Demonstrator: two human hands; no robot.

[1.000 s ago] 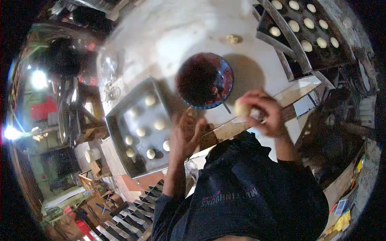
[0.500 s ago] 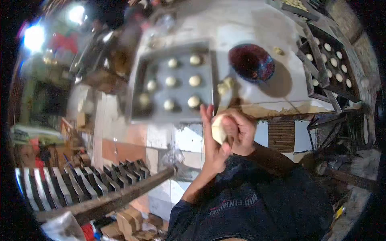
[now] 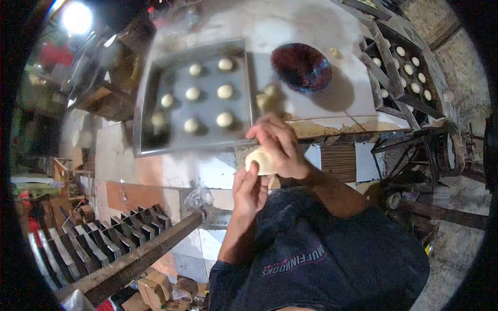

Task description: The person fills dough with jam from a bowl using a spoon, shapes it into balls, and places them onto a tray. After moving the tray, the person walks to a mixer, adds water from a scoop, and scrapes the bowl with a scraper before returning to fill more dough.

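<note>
A pale, flattened piece of dough is held between my two hands, in front of the table edge. My left hand grips it from below, with the thumb pressed on its face. From above, my right hand closes over its upper right side with curled fingers; its thumb is hidden. Just beyond my hands lies a metal baking tray with several round dough balls set apart in rows. Some pale dough lumps rest on the table beside the tray's right rim.
A dark red bowl stands on the white table, right of the tray. A small dough scrap lies near it. Farther right, stacked dark trays hold more dough balls. At lower left is a rack of metal slats behind a beam.
My right hand has moved from pressing the dough against my left palm to curling over its top. My left fingers have folded around the dough, which looks flatter. The view has shifted right.
</note>
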